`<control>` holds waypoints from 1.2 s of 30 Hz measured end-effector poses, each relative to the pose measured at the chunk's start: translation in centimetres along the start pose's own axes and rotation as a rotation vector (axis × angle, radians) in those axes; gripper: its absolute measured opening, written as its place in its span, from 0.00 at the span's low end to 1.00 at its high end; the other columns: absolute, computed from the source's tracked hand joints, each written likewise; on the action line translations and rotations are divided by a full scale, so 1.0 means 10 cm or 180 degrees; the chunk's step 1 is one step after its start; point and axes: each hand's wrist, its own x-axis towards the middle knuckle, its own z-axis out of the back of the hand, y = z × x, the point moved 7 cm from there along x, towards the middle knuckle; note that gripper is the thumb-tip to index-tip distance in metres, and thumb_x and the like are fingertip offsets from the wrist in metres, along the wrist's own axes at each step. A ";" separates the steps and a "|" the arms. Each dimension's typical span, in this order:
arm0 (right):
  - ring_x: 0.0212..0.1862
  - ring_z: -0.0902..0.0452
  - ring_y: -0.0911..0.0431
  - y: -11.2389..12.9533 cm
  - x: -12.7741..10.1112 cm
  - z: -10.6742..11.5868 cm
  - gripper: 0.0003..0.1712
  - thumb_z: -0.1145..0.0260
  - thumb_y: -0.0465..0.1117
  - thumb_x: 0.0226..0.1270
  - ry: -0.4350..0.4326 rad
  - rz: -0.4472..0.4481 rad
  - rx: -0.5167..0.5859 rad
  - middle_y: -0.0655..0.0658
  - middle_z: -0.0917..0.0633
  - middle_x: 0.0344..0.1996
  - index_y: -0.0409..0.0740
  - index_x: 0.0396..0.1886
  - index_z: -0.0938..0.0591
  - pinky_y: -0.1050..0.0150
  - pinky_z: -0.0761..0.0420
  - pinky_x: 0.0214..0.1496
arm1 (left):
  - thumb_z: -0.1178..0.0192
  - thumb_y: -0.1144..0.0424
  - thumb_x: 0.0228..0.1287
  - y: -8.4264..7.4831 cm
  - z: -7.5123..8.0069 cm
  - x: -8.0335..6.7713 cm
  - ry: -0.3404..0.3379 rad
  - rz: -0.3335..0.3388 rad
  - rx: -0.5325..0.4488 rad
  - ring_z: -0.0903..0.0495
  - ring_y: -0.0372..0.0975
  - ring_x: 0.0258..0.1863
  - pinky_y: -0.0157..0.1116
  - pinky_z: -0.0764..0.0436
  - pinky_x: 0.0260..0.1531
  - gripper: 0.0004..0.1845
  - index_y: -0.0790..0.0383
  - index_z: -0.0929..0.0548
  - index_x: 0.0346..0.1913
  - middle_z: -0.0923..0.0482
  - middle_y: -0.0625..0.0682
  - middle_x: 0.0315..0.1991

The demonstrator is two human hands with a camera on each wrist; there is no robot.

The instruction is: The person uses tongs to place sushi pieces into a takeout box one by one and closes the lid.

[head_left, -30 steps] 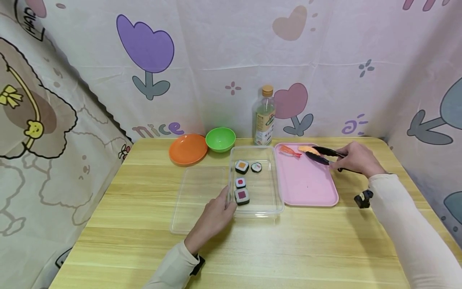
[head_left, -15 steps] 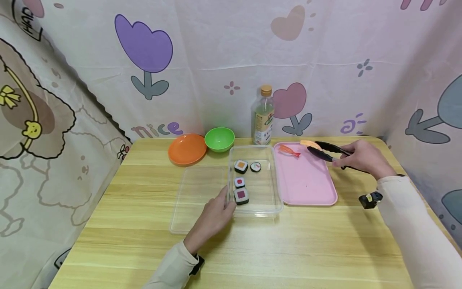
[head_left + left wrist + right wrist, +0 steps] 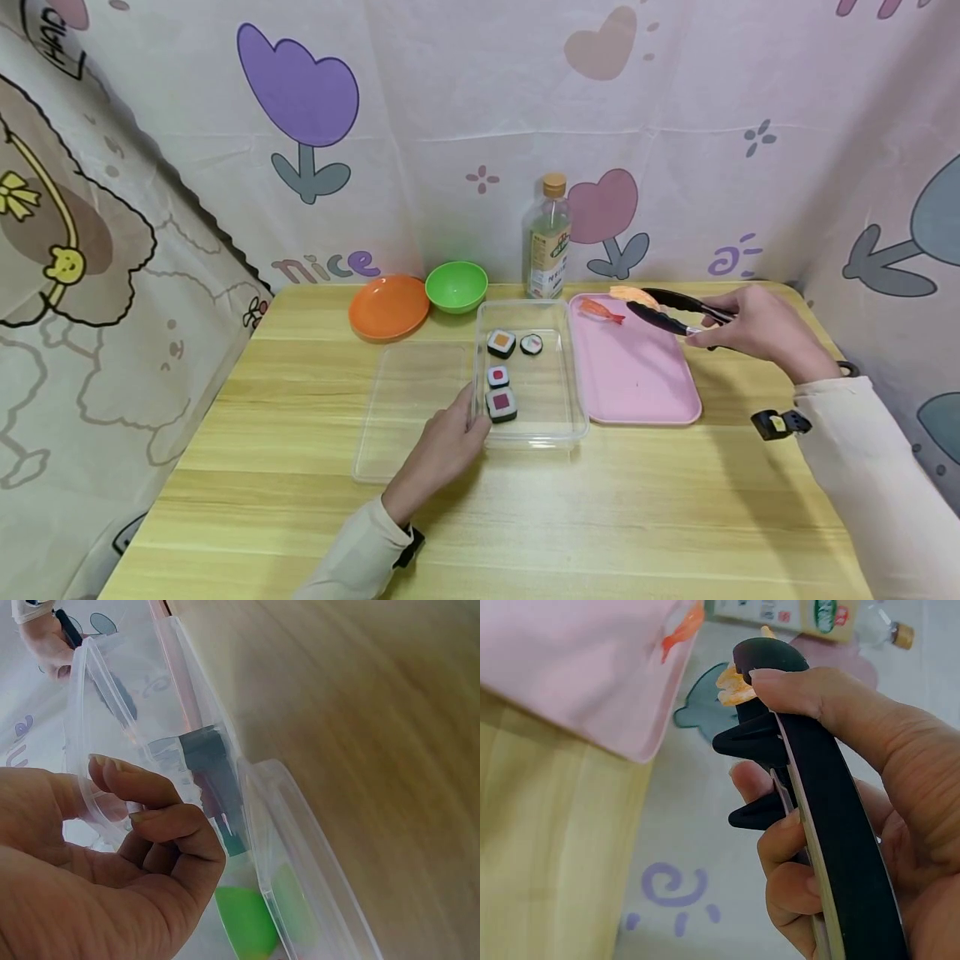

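Note:
My left hand [image 3: 442, 446] grips the left wall of a clear plastic container [image 3: 540, 437], thumb on the near-left rim; its curled fingers show against the plastic in the left wrist view. Several sushi rolls [image 3: 502, 405] lie inside, mostly along the container's left side. Black tongs [image 3: 654, 319] are held in my right hand [image 3: 761, 327], thumb on one arm and fingers around the other. Between the tong tips is an orange, pale-striped sushi topping [image 3: 630, 295], over the far edge of the pink tray [image 3: 637, 383]. A red-orange shrimp [image 3: 600, 312] lies at that tray's far left corner.
A clear lid [image 3: 408, 408] lies flat left of the container, partly behind my left hand. Beyond it are an orange plate [image 3: 388, 308] and a green bowl [image 3: 456, 287]. A bottle with an orange cap [image 3: 550, 250] stands at the back, near a patterned cloth backdrop.
The tongs have raised the orange topping from the pink tray and then shifted slightly left. The right forearm has moved outward. My left hand keeps its grip on the container.

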 end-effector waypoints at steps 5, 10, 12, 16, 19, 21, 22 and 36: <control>0.32 0.29 0.50 0.21 -0.06 0.02 0.51 0.19 0.61 0.46 0.0095 0.0017 -0.0046 0.48 0.17 0.27 0.32 0.64 0.22 0.57 0.33 0.32 | 0.53 0.62 0.68 -0.01 0.00 0.00 0.0002 0.0002 -0.0002 0.42 0.35 0.12 0.32 0.42 0.11 0.32 0.63 0.38 0.76 0.39 0.44 0.17; 0.31 0.31 0.50 0.46 -0.09 0.00 0.49 0.17 0.57 0.45 0.0066 0.0226 -0.0086 0.47 0.18 0.28 0.32 0.62 0.20 0.57 0.34 0.31 | 0.53 0.62 0.69 0.00 0.00 0.01 0.0014 0.0008 0.0000 0.41 0.36 0.12 0.32 0.42 0.12 0.31 0.64 0.37 0.75 0.38 0.44 0.17; 0.32 0.31 0.50 0.55 -0.10 -0.02 0.47 0.17 0.56 0.45 0.0058 0.0322 -0.0117 0.46 0.17 0.29 0.33 0.61 0.18 0.57 0.35 0.31 | 0.53 0.62 0.69 0.00 0.00 0.01 0.0017 0.0007 -0.0008 0.41 0.36 0.12 0.32 0.42 0.12 0.31 0.64 0.36 0.74 0.38 0.44 0.17; 0.31 0.30 0.52 0.75 -0.11 -0.07 0.43 0.17 0.54 0.45 0.0067 0.0494 -0.0211 0.45 0.13 0.36 0.35 0.59 0.16 0.58 0.33 0.32 | 0.53 0.62 0.69 0.00 0.00 0.01 0.0011 -0.0007 -0.0011 0.41 0.35 0.12 0.32 0.42 0.12 0.31 0.63 0.36 0.75 0.38 0.44 0.17; 0.28 0.31 0.53 0.90 -0.12 -0.12 0.40 0.17 0.52 0.44 0.0080 0.0604 -0.0276 0.47 0.13 0.34 0.36 0.56 0.14 0.58 0.33 0.30 | 0.53 0.62 0.69 0.01 0.00 0.01 0.0012 0.0000 -0.0011 0.41 0.35 0.12 0.32 0.41 0.12 0.32 0.63 0.37 0.75 0.38 0.44 0.17; 0.25 0.32 0.54 0.99 -0.12 -0.16 0.37 0.17 0.50 0.43 0.0117 0.0669 -0.0283 0.48 0.12 0.33 0.37 0.54 0.13 0.59 0.33 0.28 | 0.53 0.62 0.69 0.02 0.00 0.02 0.0015 0.0023 -0.0010 0.41 0.35 0.12 0.32 0.41 0.11 0.32 0.63 0.37 0.75 0.38 0.44 0.17; 0.24 0.32 0.55 1.03 -0.11 -0.18 0.36 0.17 0.49 0.43 0.0133 0.0702 -0.0285 0.48 0.12 0.33 0.37 0.53 0.12 0.59 0.33 0.27 | 0.53 0.62 0.69 0.02 0.00 0.02 0.0017 0.0031 -0.0013 0.41 0.35 0.12 0.32 0.41 0.11 0.32 0.63 0.37 0.75 0.38 0.44 0.17; 0.25 0.30 0.55 1.36 -0.01 -0.49 0.25 0.17 0.44 0.42 0.0394 0.0890 -0.0468 0.51 0.17 0.28 0.42 0.43 0.09 0.60 0.32 0.26 | 0.53 0.61 0.70 0.02 -0.01 0.01 0.0048 0.0069 -0.0060 0.41 0.35 0.12 0.31 0.42 0.11 0.33 0.63 0.40 0.77 0.37 0.44 0.17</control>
